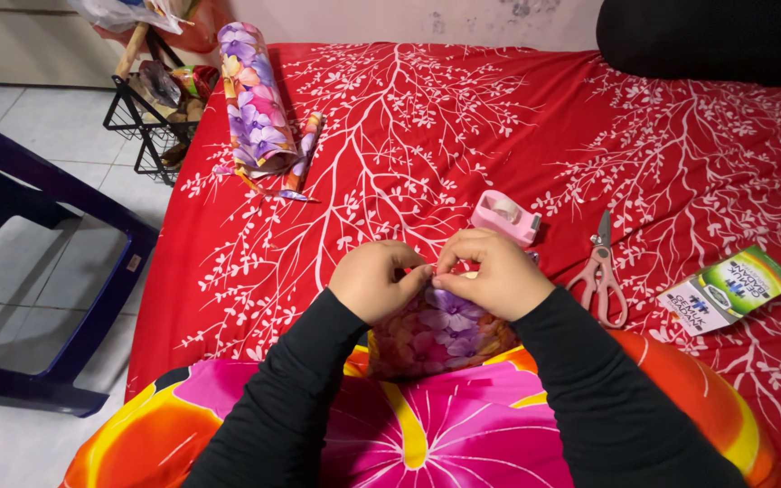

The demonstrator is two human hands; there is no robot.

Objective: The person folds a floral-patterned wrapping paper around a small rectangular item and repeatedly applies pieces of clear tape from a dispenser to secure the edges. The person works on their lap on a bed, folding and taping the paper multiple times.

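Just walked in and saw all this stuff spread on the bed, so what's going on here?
A person in black sleeves is pinching the top edge of a parcel wrapped in floral paper with both hands, left hand and right hand meeting fingertip to fingertip. It rests against their lap at the edge of a red bedsheet. Just beyond the hands sits a pink tape dispenser, with scissors and a green packet to the right. A roll of matching floral paper lies further up the bed.

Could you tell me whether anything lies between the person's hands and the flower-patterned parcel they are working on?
Nothing visible does: the left hand and right hand already pinch the top edge of the flower-patterned parcel directly.
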